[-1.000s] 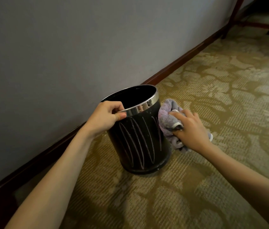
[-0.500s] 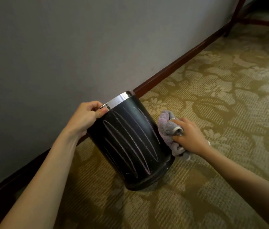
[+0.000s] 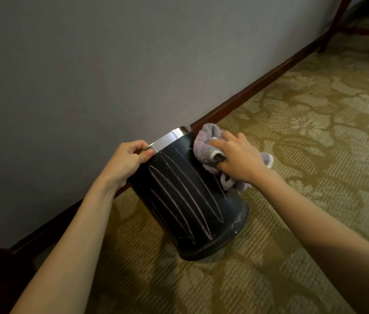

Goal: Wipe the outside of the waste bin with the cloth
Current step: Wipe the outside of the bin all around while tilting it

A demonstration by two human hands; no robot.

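A black waste bin with a shiny metal rim and pale curved lines on its side stands tilted on the carpet, its top leaning toward the wall. My left hand grips the rim at the left. My right hand holds a crumpled grey-purple cloth pressed against the bin's upper right side, just below the rim. The bin's inside is hidden.
A grey wall with a dark wooden skirting board runs right behind the bin. Patterned olive carpet spreads to the right and front. Dark furniture legs stand at the far top right.
The bin went from upright to tilted toward the wall under my left hand. My right hand moved the cloth up the bin's right side, from low down to just under the rim.
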